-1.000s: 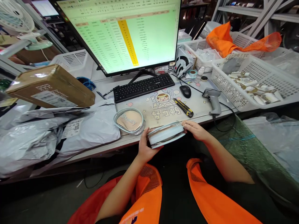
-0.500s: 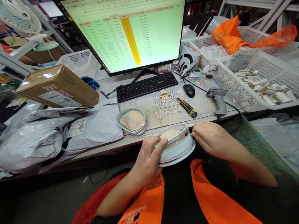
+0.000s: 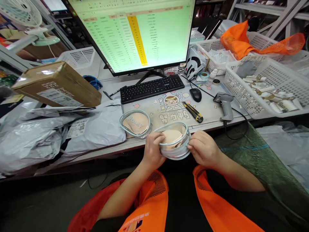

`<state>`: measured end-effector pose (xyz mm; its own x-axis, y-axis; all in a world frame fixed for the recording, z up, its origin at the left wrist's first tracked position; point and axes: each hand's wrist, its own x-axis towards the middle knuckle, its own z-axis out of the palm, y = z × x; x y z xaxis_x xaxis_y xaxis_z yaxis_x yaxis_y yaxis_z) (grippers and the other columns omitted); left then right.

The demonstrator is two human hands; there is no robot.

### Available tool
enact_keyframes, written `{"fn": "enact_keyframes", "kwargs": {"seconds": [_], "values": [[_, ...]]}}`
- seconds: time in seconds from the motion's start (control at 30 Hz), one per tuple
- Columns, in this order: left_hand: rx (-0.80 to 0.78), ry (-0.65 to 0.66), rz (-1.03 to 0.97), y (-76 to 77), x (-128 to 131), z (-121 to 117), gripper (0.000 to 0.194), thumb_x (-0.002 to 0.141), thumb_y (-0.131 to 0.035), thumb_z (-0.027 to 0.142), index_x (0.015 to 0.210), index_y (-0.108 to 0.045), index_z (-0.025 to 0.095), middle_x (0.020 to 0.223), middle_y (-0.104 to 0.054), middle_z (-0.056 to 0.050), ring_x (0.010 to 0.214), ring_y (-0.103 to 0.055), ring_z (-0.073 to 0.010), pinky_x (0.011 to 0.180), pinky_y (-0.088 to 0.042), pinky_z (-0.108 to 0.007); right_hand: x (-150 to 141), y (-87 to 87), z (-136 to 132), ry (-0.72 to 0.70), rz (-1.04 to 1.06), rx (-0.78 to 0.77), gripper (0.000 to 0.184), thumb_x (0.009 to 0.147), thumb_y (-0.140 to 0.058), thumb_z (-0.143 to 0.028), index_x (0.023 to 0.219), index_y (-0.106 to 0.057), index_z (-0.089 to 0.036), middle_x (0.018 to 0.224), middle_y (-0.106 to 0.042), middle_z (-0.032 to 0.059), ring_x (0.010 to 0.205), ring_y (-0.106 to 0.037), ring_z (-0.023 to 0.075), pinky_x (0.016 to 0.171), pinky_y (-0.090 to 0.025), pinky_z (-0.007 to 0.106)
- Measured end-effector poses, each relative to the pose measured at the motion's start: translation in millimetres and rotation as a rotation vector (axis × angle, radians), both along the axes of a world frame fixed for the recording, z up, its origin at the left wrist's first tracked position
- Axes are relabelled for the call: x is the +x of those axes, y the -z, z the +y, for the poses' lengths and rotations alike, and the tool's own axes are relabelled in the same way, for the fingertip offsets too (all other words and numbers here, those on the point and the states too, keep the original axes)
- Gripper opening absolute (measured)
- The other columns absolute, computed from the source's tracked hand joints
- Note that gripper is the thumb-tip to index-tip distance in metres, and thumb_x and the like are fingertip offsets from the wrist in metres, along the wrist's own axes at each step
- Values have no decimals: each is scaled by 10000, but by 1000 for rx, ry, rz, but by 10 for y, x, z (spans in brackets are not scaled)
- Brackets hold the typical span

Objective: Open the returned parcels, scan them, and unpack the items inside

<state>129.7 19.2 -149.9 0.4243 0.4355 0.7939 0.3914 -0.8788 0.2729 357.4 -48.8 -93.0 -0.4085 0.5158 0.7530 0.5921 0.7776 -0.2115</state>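
Just off the table's front edge, both hands hold a small clear zippered pouch [image 3: 177, 149] with pale blue trim. A beige round pad [image 3: 172, 136] shows inside it. My left hand [image 3: 154, 149] is closed round the pouch's left side, thumb and fingers on its rim. My right hand [image 3: 205, 149] pinches the right side at the zipper line; a tiny shiny bit shows at the fingertips, perhaps the zipper pull. A second pouch [image 3: 135, 123] of the same kind, with a beige pad and pale lettering, lies on the table to the left.
Grey mailing bags [image 3: 96, 125] and a cardboard box [image 3: 60, 85] crowd the left. Behind are a monitor [image 3: 166, 38], keyboard [image 3: 152, 88] and mouse [image 3: 195, 94]. A utility knife [image 3: 192, 111] and barcode scanner [image 3: 225, 104] lie right of centre, near a white basket [image 3: 256, 96] of small bottles.
Both hands and the held pouch have shifted left and slightly up. The pouch has turned, showing more of its top, and my right hand has moved left along its side.
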Motion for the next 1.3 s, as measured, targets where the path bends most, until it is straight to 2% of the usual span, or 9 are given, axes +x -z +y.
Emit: {"fn": "enact_keyframes", "kwargs": {"seconds": [0.13,0.23,0.33,0.47,0.67,0.77,0.93,1.1,1.3], "values": [[113,-125,101,-3,21,-40,553,847,-612,86,1361,-483,246,1233,-555,-140,1157,-544,-291,980,-455,-482,-198,170,-66,114,-145,92,230,980,-511,-126,765,-499,-206,675,-516,25,643,-442,182,597,-342,350],[94,-86,-68,61,-29,-31,707,818,-793,312,1434,-447,334,1406,-453,-135,1398,-404,-359,1119,-367,-588,-111,335,-20,102,45,122,121,989,-488,-145,912,-561,-203,780,-596,48,708,-539,195,645,-461,366],[-421,85,-402,129,-72,-25,870,832,-683,698,1548,-304,381,1638,-209,-140,1557,-168,-407,1136,-376,-634,80,581,32,163,289,198,139,1012,-452,-209,1010,-586,-245,865,-632,58,784,-628,221,714,-567,433],[-1396,321,-738,110,-46,-93,682,923,-596,586,1501,-414,273,1598,-384,-179,1422,-478,-361,1035,-524,-527,235,951,-91,123,431,205,180,1033,-446,-377,967,-586,-287,817,-639,37,713,-664,241,712,-617,530],[-1845,651,-587,36,-126,-313,643,776,-787,508,1320,-654,191,1344,-669,-172,1201,-661,-358,997,-547,-477,346,965,-280,224,353,231,352,1033,-437,-501,807,-579,-273,720,-612,28,684,-699,253,674,-642,537],[-1820,768,-498,28,-195,-390,803,725,-811,553,1406,-610,179,1368,-654,-189,1215,-647,-398,1020,-529,-521,324,736,-172,46,329,155,292,1060,-419,-402,884,-596,-249,877,-702,63,870,-751,263,751,-654,511],[-1493,509,-541,-16,-262,-372,773,774,-802,505,1454,-584,207,1468,-595,-145,1373,-526,-386,1187,-378,-520,258,545,-6,-155,428,-292,159,1021,-490,-284,954,-620,-222,1166,-715,124,1146,-684,283,928,-592,504],[-1456,562,-453,-47,-303,-261,706,836,-737,541,1445,-595,213,1466,-594,-139,1358,-532,-384,1184,-371,-530,278,490,94,-242,565,-565,170,1019,-534,-325,1012,-669,-221,1081,-695,102,1100,-666,271,974,-547,489],[-1204,578,-29,-96,-317,-179,557,860,-713,588,1311,-712,261,1487,-524,-141,1400,-479,-380,1173,-381,-545,262,308,294,-411,219,-854,213,1001,-625,-359,1075,-748,-202,1250,-634,125,1190,-612,235,1063,-477,441]]}}
